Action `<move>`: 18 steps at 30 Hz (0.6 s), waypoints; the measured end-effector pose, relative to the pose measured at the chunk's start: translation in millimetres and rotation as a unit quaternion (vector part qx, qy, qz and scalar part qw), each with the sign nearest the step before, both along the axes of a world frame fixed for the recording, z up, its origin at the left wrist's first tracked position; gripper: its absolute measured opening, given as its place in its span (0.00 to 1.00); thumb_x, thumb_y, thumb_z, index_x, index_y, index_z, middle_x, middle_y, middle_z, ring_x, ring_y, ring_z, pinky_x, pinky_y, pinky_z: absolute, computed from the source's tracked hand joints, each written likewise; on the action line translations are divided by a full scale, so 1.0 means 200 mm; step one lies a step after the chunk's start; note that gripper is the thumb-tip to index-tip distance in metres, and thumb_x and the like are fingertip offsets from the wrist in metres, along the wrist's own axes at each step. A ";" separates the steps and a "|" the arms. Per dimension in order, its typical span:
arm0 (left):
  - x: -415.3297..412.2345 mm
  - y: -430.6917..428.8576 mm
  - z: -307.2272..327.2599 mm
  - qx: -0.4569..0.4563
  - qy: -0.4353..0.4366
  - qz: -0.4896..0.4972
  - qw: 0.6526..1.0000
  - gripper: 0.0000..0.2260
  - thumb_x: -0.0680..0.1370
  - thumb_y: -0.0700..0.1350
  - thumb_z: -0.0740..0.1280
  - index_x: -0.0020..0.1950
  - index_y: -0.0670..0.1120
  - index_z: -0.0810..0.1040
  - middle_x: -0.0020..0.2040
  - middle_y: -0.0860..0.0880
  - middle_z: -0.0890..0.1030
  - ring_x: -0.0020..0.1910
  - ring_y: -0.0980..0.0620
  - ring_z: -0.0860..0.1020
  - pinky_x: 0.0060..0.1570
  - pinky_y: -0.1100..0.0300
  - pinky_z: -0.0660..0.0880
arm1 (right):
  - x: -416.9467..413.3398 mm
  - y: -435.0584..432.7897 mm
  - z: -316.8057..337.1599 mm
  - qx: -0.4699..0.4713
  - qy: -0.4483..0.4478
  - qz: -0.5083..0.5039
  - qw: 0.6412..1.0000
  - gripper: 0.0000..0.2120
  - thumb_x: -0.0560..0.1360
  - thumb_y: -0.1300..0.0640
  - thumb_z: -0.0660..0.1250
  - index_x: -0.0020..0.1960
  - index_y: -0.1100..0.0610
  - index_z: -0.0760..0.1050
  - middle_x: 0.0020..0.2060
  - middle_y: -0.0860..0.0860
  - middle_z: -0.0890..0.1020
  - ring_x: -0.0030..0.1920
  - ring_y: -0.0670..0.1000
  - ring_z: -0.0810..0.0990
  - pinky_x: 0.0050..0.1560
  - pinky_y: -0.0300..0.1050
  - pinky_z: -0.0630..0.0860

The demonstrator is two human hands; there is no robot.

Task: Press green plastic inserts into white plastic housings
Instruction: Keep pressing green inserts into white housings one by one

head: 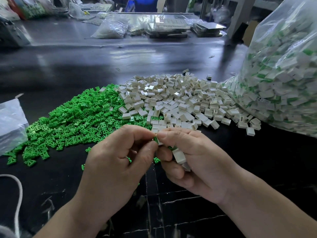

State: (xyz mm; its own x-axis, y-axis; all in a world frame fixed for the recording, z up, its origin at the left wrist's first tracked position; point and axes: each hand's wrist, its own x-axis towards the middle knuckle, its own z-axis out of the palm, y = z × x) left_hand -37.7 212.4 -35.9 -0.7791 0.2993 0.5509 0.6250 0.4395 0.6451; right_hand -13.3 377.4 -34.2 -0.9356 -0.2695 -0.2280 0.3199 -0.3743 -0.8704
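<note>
The hands meet low over the dark table (260, 162). The left hand (118, 162) pinches a green insert (155, 139) between thumb and forefinger. The insert's end sits against a white housing (160, 143) pinched by the right hand (199, 162), whose curled lower fingers also cradle spare housings (179, 156).

At eight o'clock a white cord (19, 194) curves near the left edge, and at nine a small clear bag (10, 122) is cut by it. The green pile (75, 121) spreads at ten, its loose fringe just beside the left hand. At one it touches the white pile (181, 100), whose right side runs against a large filled bag (283, 74) at two. Dark tabletop shows from three to five, and again beyond the piles, up to far bags (111, 30) and metal trays (168, 28).
</note>
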 end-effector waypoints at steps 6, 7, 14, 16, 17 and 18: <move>-0.01 0.01 0.01 -0.023 0.055 0.013 0.998 0.08 0.74 0.49 0.65 0.46 0.47 0.80 0.38 0.61 0.77 0.39 0.65 0.76 0.38 0.81 0.66 | 0.00 -0.01 0.01 -0.014 -0.007 0.014 1.000 0.09 0.75 0.53 0.67 0.37 0.54 0.75 0.31 0.50 0.74 0.21 0.44 0.69 0.18 0.34 0.60; -0.01 0.01 0.01 -0.021 0.056 0.011 0.998 0.08 0.74 0.49 0.65 0.46 0.47 0.79 0.37 0.61 0.77 0.39 0.65 0.76 0.38 0.81 0.66 | 0.00 -0.01 0.01 -0.015 -0.007 0.016 1.000 0.09 0.75 0.54 0.67 0.37 0.54 0.75 0.31 0.50 0.74 0.21 0.44 0.69 0.18 0.34 0.60; -0.04 0.01 -0.05 -0.075 -0.039 0.014 0.996 0.09 0.77 0.58 0.65 0.53 0.56 0.77 0.41 0.63 0.77 0.43 0.63 0.77 0.38 0.76 0.70 | -0.05 0.12 0.04 -0.195 0.005 -0.037 0.980 0.03 0.69 0.58 0.67 0.41 0.56 0.73 0.34 0.52 0.79 0.27 0.46 0.78 0.18 0.34 0.71; -0.06 0.01 -0.08 -0.177 -0.036 0.014 0.984 0.15 0.75 0.62 0.62 0.55 0.55 0.79 0.44 0.61 0.77 0.43 0.61 0.76 0.39 0.69 0.70 | -0.06 0.16 0.05 -0.228 0.010 -0.080 0.970 0.04 0.70 0.58 0.66 0.43 0.57 0.78 0.38 0.53 0.80 0.31 0.48 0.80 0.19 0.35 0.72; -0.06 0.01 -0.09 -0.225 -0.016 0.019 0.974 0.17 0.74 0.62 0.62 0.54 0.54 0.81 0.45 0.60 0.77 0.43 0.60 0.75 0.39 0.65 0.70 | -0.07 0.17 0.05 -0.233 0.004 -0.101 0.967 0.06 0.69 0.58 0.66 0.44 0.57 0.80 0.38 0.53 0.81 0.31 0.48 0.81 0.18 0.35 0.72; -0.06 0.01 -0.10 -0.263 0.002 0.024 0.964 0.16 0.74 0.62 0.65 0.53 0.53 0.82 0.45 0.57 0.77 0.44 0.56 0.76 0.39 0.62 0.69 | -0.07 0.18 0.05 -0.232 -0.005 -0.119 0.965 0.07 0.68 0.58 0.67 0.44 0.57 0.81 0.38 0.54 0.81 0.31 0.48 0.81 0.18 0.35 0.71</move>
